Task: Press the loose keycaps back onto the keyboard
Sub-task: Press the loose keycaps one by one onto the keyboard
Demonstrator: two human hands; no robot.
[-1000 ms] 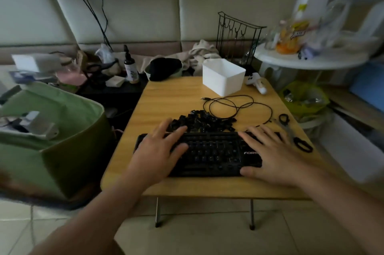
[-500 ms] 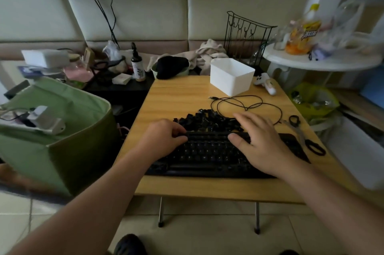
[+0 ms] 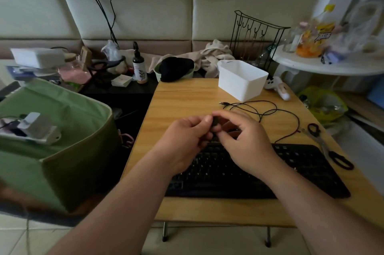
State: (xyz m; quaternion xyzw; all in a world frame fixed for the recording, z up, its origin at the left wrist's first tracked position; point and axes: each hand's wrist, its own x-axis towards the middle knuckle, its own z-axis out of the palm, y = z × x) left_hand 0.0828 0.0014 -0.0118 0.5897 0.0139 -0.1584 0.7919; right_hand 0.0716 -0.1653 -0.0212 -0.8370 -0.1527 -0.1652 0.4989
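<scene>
A black keyboard [image 3: 295, 169] lies along the near edge of the small wooden table [image 3: 187, 98]. My left hand [image 3: 185, 140] and my right hand [image 3: 243, 140] meet above the keyboard's far edge. Between their fingertips they pinch a small black keycap [image 3: 215, 122]. The pile of loose keycaps behind the keyboard is almost wholly hidden by my hands.
A white plastic bin [image 3: 242, 80] stands at the table's back right, with a black cable [image 3: 270, 111] coiled in front of it. Black-handled scissors [image 3: 328, 146] lie to the right of the keyboard. A green fabric basket [image 3: 58, 140] sits left of the table.
Both hands have lifted off the keyboard and come together over its far edge, now pinching a keycap. The camera has moved closer.
</scene>
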